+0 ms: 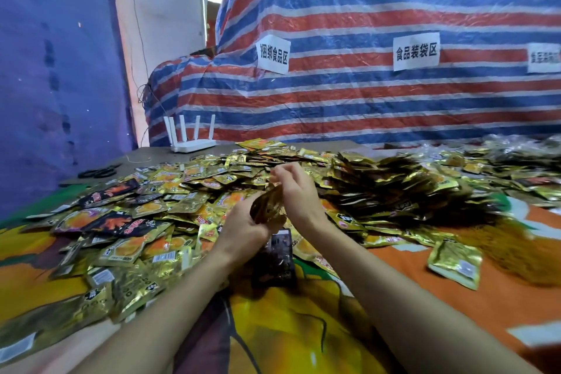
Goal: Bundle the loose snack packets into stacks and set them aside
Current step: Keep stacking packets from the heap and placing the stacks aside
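Progress is early, in our judgement: we hold one small stack (pixel 267 206) of packets above the desk's middle, left hand (pixel 244 229) with fingers curled round its lower end, right hand (pixel 299 191) pinching its top. Loose packets (pixel 145 222) cover the desk (pixel 510 304) from left edge to right. We see no container; nothing is boxed.

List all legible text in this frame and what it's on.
"捆绑食品区": left white paper sign on the striped tarp.
"食品装袋区": middle white sign, same tarp.
Right-edge sign: cut off and blurred, unreadable.
Snack packets: print and barcodes too blurred to read.
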Available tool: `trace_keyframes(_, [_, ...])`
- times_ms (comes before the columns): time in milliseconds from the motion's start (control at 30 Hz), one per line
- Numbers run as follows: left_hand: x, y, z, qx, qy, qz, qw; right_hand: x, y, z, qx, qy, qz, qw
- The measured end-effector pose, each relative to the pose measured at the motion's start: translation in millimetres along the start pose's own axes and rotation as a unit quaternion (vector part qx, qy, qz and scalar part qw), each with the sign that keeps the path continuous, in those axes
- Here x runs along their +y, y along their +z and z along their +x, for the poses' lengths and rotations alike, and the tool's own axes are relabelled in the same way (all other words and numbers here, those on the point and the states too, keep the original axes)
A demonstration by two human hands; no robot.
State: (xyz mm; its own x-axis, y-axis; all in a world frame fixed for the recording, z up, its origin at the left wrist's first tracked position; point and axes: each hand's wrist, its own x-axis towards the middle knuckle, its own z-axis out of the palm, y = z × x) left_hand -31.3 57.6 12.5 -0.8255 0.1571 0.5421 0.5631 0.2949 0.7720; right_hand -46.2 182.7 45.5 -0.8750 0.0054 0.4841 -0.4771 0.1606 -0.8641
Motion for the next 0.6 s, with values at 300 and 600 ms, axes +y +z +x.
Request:
trace_keyframes(300, [-5.6,4.8,-3.1,-0.044,-0.005,0.013,0.999,-10.9,-144.4,-12.9,-0.006,0.112,-0.507,0.855])
trace_keyframes(600, [-8.3,2.9,0.4,-0.051,0.038,0.050,0.997,10.3,-276.6,-35.8,-0.083,0.242,-0.693,0.674])
